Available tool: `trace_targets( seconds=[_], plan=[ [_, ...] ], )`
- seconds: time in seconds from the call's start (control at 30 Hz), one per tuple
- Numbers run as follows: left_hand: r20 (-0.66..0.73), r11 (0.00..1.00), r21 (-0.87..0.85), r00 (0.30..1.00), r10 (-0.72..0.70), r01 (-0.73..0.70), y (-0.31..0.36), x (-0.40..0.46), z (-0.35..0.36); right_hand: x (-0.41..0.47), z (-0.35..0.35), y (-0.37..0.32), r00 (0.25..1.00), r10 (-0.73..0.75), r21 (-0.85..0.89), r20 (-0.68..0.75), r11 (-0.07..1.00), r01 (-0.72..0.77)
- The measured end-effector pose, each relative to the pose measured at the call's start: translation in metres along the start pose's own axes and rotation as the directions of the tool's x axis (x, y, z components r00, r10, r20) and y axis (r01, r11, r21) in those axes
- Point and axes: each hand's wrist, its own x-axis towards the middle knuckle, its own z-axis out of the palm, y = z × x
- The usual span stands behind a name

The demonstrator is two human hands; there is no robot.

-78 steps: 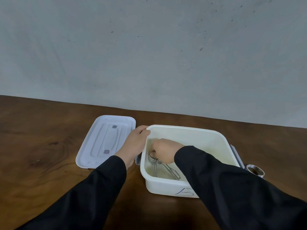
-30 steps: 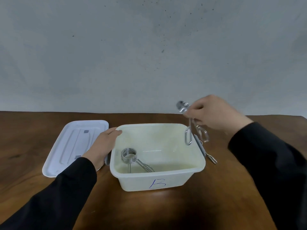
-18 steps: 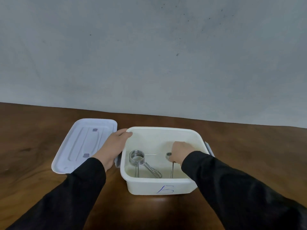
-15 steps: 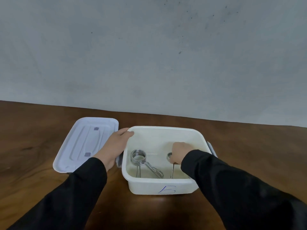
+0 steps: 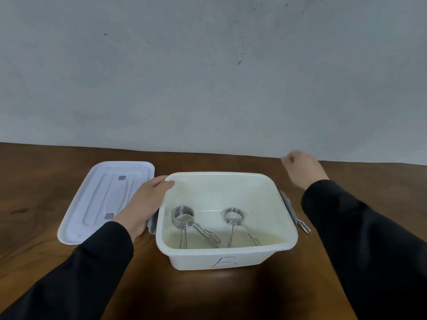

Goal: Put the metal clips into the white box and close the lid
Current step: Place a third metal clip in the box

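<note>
The white box (image 5: 286, 241) stands open on the wooden table, with a blue mark on its front wall. Two metal spring clips lie inside: a thicker one (image 5: 184, 218) on the left and a thinner one (image 5: 233, 215) on the right. Another clip (image 5: 303, 225) pokes out on the table behind the box's right latch, mostly hidden. The white lid (image 5: 101, 199) lies flat to the left of the box. My left hand (image 5: 143, 204) grips the box's left rim. My right hand (image 5: 300, 169) hovers above the table right of the box, fingers curled, holding nothing.
A grey wall rises just behind the table's far edge. Grey latches stick out on both sides of the box, the right latch (image 5: 288, 207) close to the loose clip. Dark wood table (image 5: 46, 262) spreads around the box.
My right hand has let go of the thinner clip inside the box and moved up and right, out over the table. My left hand stays on the rim.
</note>
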Motion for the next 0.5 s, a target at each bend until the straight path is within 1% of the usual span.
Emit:
trace_targets(
  seconds=[0.03,0.07,0.1,0.13,0.17,0.27,0.33,0.4,0.5],
  plan=[
    [-0.005,1.000,-0.001,1.000,-0.005,0.005,0.000,0.000,0.001,0.002,0.011,0.016,0.990,0.053,-0.093,0.129,0.995,-0.041],
    [-0.010,1.000,0.000,1.000,-0.010,0.010,0.000,-0.001,0.001,0.000,0.025,0.030,0.963,0.097,-0.174,0.253,0.983,-0.053],
    [-0.013,1.000,0.003,1.000,-0.012,0.012,0.000,-0.001,0.001,-0.002,0.039,0.042,0.930,0.133,-0.236,0.343,0.970,-0.051],
    [-0.012,1.000,0.008,1.000,-0.012,0.012,0.000,-0.001,0.002,-0.005,0.052,0.052,0.911,0.149,-0.267,0.384,0.963,-0.045],
    [-0.010,1.000,0.012,1.000,-0.011,0.011,0.000,0.000,0.002,-0.008,0.063,0.060,0.907,0.161,-0.278,0.388,0.959,-0.051],
    [-0.009,1.000,0.013,1.000,-0.009,0.009,-0.002,0.001,0.002,-0.011,0.083,0.069,0.924,0.181,-0.310,0.337,0.948,-0.073],
    [-0.012,1.000,0.000,1.000,-0.013,0.013,-0.003,0.003,0.001,-0.007,0.089,0.068,0.934,0.194,-0.287,0.301,0.952,-0.105],
    [-0.013,1.000,-0.008,1.000,-0.023,0.023,-0.005,0.004,0.000,-0.006,0.092,0.064,0.930,0.212,-0.262,0.302,0.956,-0.133],
    [-0.016,1.000,-0.016,1.000,-0.026,0.026,-0.005,0.005,0.001,-0.002,0.078,0.059,0.930,0.240,-0.232,0.279,0.957,-0.177]
  ],
)
